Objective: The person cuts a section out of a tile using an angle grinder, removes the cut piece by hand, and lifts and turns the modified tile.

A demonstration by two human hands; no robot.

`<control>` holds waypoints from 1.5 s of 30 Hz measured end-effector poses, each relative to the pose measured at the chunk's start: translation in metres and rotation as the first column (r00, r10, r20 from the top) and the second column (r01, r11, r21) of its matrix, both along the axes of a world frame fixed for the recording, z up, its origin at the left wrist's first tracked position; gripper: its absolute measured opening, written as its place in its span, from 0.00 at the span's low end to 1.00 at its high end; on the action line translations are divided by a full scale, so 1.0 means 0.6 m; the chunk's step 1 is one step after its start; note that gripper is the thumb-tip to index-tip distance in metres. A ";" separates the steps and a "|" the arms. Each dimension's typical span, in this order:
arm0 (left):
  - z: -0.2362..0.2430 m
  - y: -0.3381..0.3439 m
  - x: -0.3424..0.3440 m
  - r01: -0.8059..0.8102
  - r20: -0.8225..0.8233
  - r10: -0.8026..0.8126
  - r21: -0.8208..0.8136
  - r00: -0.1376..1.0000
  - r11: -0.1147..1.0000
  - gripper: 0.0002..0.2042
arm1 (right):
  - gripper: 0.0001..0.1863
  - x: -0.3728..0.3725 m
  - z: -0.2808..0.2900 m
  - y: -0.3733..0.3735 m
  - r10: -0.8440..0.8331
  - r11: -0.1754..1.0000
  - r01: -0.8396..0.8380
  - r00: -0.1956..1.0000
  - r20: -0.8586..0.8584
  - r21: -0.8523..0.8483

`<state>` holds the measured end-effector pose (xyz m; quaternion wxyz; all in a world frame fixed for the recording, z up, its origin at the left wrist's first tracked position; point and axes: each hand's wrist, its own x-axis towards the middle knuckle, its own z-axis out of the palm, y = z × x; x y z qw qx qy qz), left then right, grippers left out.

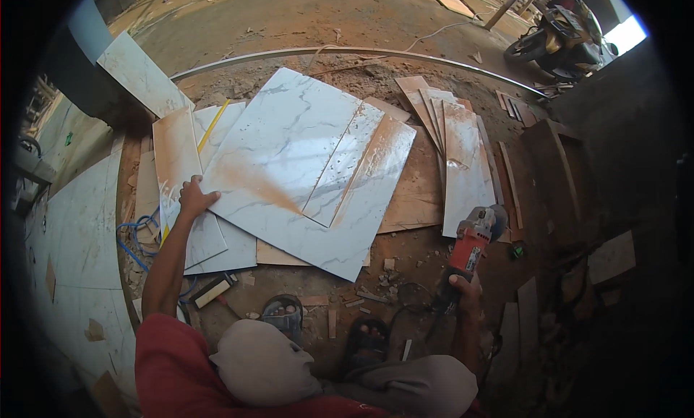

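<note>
L hand (pixel 194 199): thumb spread from fingers, on L corner of lg. white grey-veined glossy tile (pixel 278 139); tile extends fwd/R of fingertips, atop other tiles (pixel 235 246). R hand (pixel 467 288): fingers wrapped round red/blk angle grinder (pixel 468 250), well apart from tile.

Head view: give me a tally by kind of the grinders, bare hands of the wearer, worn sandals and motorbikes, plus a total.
Angle grinder: 1
Hands (left hand, right hand): 2
Worn sandals: 2
Motorbike: 1
Total: 6
</note>
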<state>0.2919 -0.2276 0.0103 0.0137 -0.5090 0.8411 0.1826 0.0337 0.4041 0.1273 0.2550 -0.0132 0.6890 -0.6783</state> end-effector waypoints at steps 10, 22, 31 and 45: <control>-0.007 0.125 0.013 0.019 0.079 -0.022 0.039 0.997 0.999 0.45 | 0.29 -0.038 -0.002 -0.046 0.111 0.993 -0.107 0.990 0.088 -0.054; 0.000 0.297 0.067 0.250 0.165 -0.271 0.136 0.948 0.959 0.60 | 0.29 -0.015 -0.054 -0.047 0.107 0.993 -0.104 0.992 0.066 -0.048; -0.112 0.509 0.146 -0.097 -0.356 0.604 0.802 0.713 0.589 0.36 | 0.28 0.000 -0.020 -0.013 0.108 0.993 -0.099 0.982 0.158 -0.065; -0.067 0.428 0.030 0.144 -0.125 0.972 0.985 0.198 0.097 0.19 | 0.24 0.018 0.011 -0.015 0.091 0.995 -0.086 0.990 0.105 -0.050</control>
